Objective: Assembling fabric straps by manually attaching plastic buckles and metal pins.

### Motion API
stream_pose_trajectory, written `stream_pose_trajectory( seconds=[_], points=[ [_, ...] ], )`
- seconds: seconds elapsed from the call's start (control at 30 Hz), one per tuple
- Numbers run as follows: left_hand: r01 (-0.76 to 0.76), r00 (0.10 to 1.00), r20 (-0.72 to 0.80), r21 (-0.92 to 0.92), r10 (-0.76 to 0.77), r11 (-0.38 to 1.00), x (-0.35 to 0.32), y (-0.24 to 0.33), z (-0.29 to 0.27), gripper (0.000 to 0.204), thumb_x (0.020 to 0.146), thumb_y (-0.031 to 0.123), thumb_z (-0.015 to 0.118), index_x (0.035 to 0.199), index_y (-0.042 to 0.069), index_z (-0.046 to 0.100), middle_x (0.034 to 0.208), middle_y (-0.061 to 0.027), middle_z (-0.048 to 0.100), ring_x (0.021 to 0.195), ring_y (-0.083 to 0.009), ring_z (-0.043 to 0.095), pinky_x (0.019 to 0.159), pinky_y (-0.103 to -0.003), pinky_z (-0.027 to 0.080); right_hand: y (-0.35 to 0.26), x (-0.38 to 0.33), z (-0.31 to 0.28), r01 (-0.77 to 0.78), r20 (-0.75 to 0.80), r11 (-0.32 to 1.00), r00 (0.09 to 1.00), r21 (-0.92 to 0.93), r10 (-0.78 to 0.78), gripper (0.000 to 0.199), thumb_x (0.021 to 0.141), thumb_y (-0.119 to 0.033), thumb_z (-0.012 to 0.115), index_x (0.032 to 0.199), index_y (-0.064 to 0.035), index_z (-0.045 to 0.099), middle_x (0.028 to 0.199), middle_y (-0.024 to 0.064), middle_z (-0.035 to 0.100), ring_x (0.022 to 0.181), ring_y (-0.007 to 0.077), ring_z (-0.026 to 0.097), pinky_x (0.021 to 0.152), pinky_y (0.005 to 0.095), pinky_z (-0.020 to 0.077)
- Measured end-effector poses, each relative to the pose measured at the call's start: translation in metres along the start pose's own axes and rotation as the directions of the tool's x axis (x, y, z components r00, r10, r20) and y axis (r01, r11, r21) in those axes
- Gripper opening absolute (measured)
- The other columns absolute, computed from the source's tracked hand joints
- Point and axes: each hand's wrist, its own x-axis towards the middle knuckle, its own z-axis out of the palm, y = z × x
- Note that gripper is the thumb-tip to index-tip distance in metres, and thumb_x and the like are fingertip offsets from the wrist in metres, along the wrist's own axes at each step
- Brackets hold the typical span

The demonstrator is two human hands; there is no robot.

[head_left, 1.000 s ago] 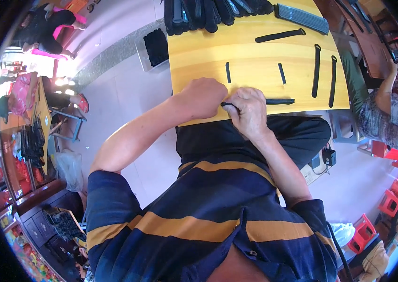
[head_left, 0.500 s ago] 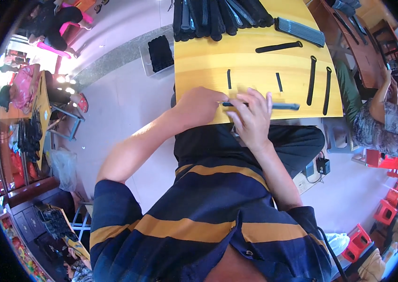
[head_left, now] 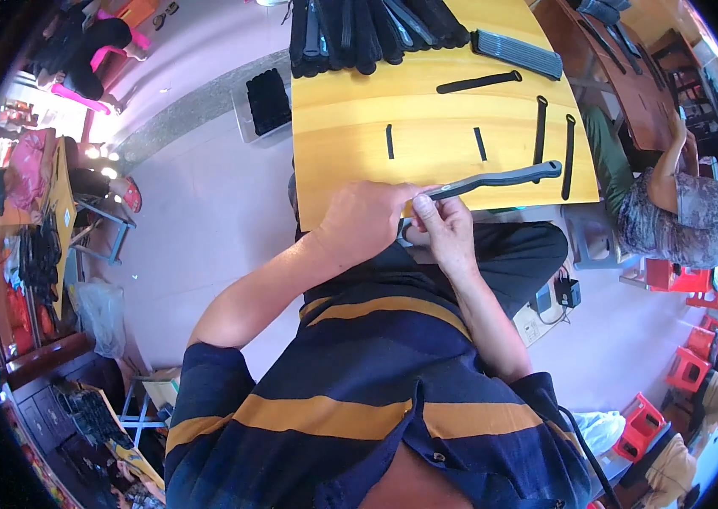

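Observation:
Pinched in both hands over the table's near edge is a dark grey strap (head_left: 503, 179) with a hole at its far right end. My left hand (head_left: 366, 217) is closed at the strap's left end, its fingertips partly hidden. The thumb and fingers of my right hand (head_left: 448, 233) close on the strap just beside it. Two short black strips (head_left: 389, 142) lie apart on the yellow table (head_left: 342, 161) beyond my hands. A black looped strap (head_left: 479, 82) lies crosswise farther off, and two more straps (head_left: 569, 157) lie lengthwise at the right.
Many black straps (head_left: 376, 34) are heaped at the table's far side, beside a grey bundle of straps (head_left: 517, 54). A clear bin (head_left: 242, 119) of black pieces stands on the floor, left. At right, another person (head_left: 686, 216) sits at a brown table. A black adapter (head_left: 568, 293) lies below.
The strap has been lifted and tilted, its right end now higher. My right hand has gone from spread fingers over the strap to a pinch on it. The whole view has shifted slightly.

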Motion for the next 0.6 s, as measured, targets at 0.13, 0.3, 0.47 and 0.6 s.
stream_pose_trajectory(
  seconds=[0.13,0.3,0.47,0.6],
  points=[
    [-0.023,0.996,0.087,0.072,0.017,0.997,-0.004,-0.01,0.001,0.038,0.093,0.01,0.058,0.126,0.019,0.074,0.081,-0.0184,0.071,0.075,-0.038,0.071,0.066,-0.046,0.056,-0.008,-0.004,-0.006,-0.024,0.08,0.993,0.996,-0.113,0.033,0.023,0.106,-0.024,0.063,0.109,-0.0021,0.064,0.082,-0.0002,0.064,0.074,0.0064,0.058,0.066,0.0223,0.0471],
    [-0.059,0.985,0.166,0.109,0.041,0.992,-0.007,-0.025,-0.003,0.034,0.089,0.006,0.059,0.117,0.019,0.076,0.078,-0.0179,0.07,0.072,-0.0382,0.069,0.065,-0.047,0.055,-0.014,0.0,-0.013,0.001,0.277,0.996,0.961,-0.089,0.024,0.022,0.106,-0.018,0.06,0.112,0.0026,0.061,0.087,0.0055,0.068,0.079,0.0127,0.067,0.074,0.0292,0.0545],
    [-0.056,0.971,0.24,0.122,0.026,0.991,-0.01,-0.029,-0.007,0.031,0.086,0.004,0.063,0.11,0.018,0.077,0.077,-0.0173,0.069,0.071,-0.0378,0.069,0.064,-0.046,0.054,-0.016,0.006,-0.018,0.062,0.404,0.98,0.914,-0.187,0.019,0.018,0.106,-0.013,0.057,0.115,0.0026,0.059,0.089,0.0059,0.068,0.083,0.0162,0.069,0.079,0.0311,0.0555],
    [-0.016,0.967,0.255,0.084,-0.006,0.996,-0.01,-0.027,-0.012,0.029,0.087,0.005,0.063,0.107,0.018,0.078,0.077,-0.0184,0.069,0.072,-0.0384,0.069,0.065,-0.047,0.054,-0.014,0.011,-0.019,0.049,0.471,0.982,0.881,-0.183,0.043,0.018,0.106,-0.012,0.055,0.117,0.0029,0.058,0.09,0.0081,0.068,0.086,0.017,0.069,0.081,0.0329,0.0554]
  ],
)
